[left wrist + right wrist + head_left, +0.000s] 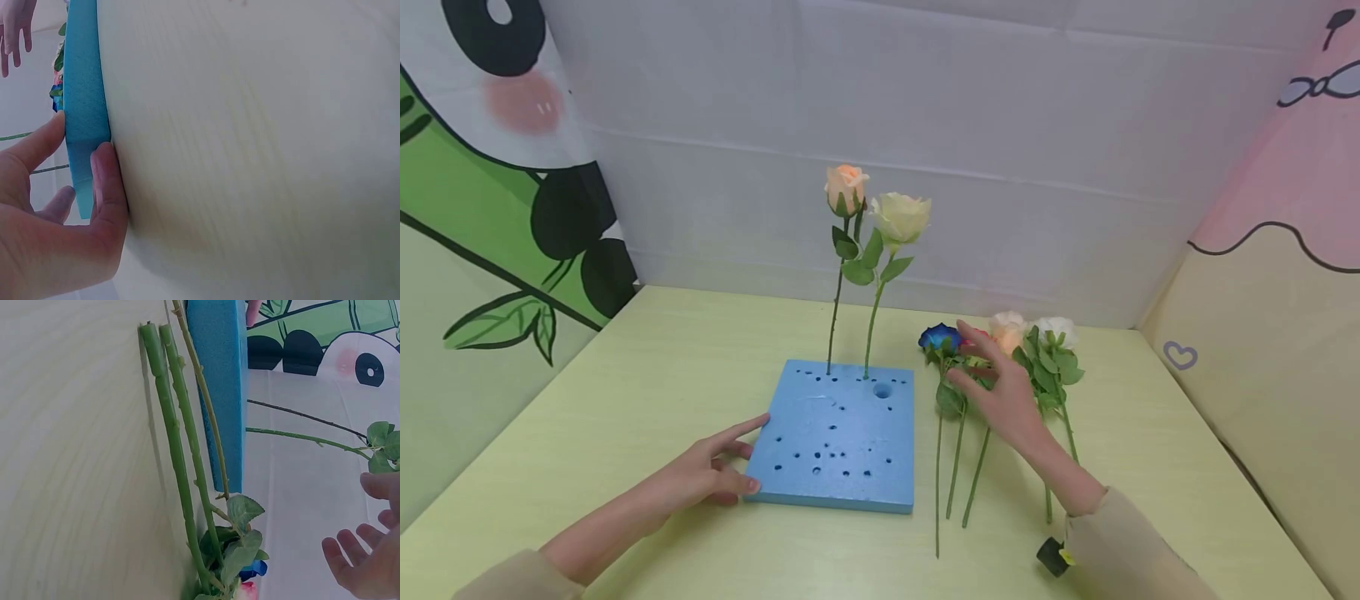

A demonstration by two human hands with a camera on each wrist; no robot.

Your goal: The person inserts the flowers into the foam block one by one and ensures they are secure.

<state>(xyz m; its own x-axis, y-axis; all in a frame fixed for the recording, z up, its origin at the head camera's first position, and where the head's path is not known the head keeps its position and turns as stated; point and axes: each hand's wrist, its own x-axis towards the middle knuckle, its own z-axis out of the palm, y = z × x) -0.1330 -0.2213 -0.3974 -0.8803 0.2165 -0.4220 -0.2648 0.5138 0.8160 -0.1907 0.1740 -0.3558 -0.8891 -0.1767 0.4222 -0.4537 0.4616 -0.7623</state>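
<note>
A light blue foam board (pixel 842 433) with many small holes lies on the table. Along its left edge, my left hand (pixel 700 475) rests its fingertips against the side and near corner; the left wrist view shows the thumb (pixel 47 142) touching the upper edge. A peach rose (pixel 846 187) and a cream rose (pixel 901 218) stand upright in the board's far row of holes. My right hand (pixel 1003 396) hovers over the loose roses on the right, fingers spread and holding nothing. Closest to it are a blue rose (pixel 939 337) and a red rose, partly hidden behind the fingers.
Beside the red rose lie another peach rose (pixel 1006 332) and a white rose (pixel 1056 330), stems pointing toward me. A small black object (pixel 1054 557) sits by the right sleeve. A pale cloth wall (pixel 760 225) rises behind the table, with painted panels at both sides.
</note>
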